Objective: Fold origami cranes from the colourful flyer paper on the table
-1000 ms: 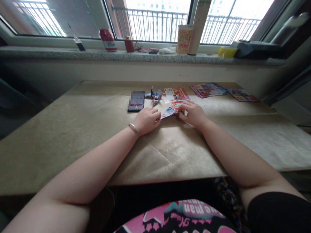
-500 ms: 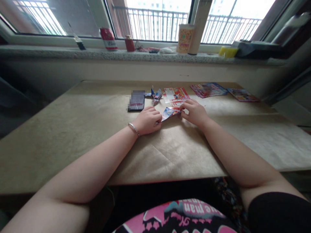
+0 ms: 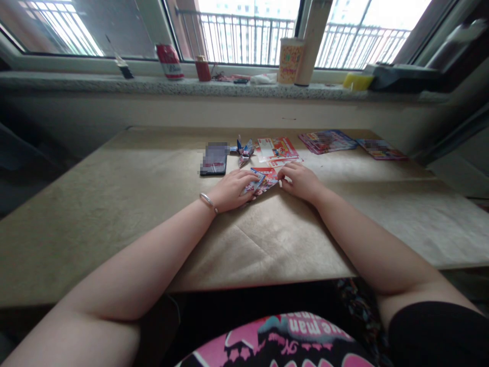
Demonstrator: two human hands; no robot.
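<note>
Red and blue printing is covering a folded paper (image 3: 269, 177), which is lying at a slant on the tan table (image 3: 114, 219) between the person's 2 hands. The left hand (image 3: 234, 190), whose wrist is wearing a silver bracelet (image 3: 208, 200), is resting its fingers over the paper's left part; whether the thumb is pinching from below, I cannot tell. The right hand (image 3: 300, 181) is curling its thumb and fingertips close together at the paper's right edge, though the pictures are not showing whether they are gripping it. Just beyond the left hand, a dark phone (image 3: 216, 159) is lying flat, and a paper figure (image 3: 245, 152) with pointed tips is standing to its right. Beyond the right hand, a red-and-white sheet (image 3: 279, 149) is lying flat. Farther right, a spread stack of printed sheets (image 3: 327, 141) is resting near the table's far edge.
</note>
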